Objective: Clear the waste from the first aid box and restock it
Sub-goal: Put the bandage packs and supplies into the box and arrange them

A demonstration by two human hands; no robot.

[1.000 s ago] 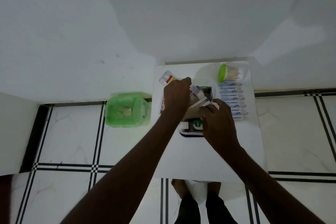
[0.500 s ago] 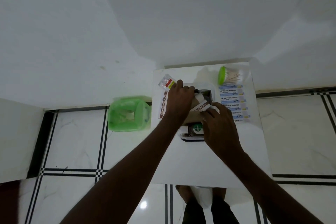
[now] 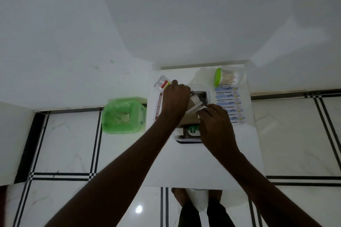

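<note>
The clear first aid box (image 3: 187, 140) sits mid-table with a green-labelled Dettol bottle (image 3: 191, 130) lying at its near end. My left hand (image 3: 175, 103) is curled over the box's left side, its fingers down among the contents. My right hand (image 3: 215, 125) pinches the end of a white ointment carton (image 3: 195, 109) that lies slanted across the box. A pale roll (image 3: 194, 100) and a dark packet (image 3: 202, 96) show at the far end. What the left fingers hold is hidden.
A green-lined bin (image 3: 123, 115) stands on the floor left of the white table (image 3: 193, 164). On the table: a second ointment carton (image 3: 158, 105), a blister pack (image 3: 162, 83), antiseptic bandage strips (image 3: 227, 104), and a green-lidded cotton swab tub (image 3: 226, 78).
My left hand has sunk lower over the box's left side. My right hand has slid slightly nearer with the carton end. The view has shifted a little.
</note>
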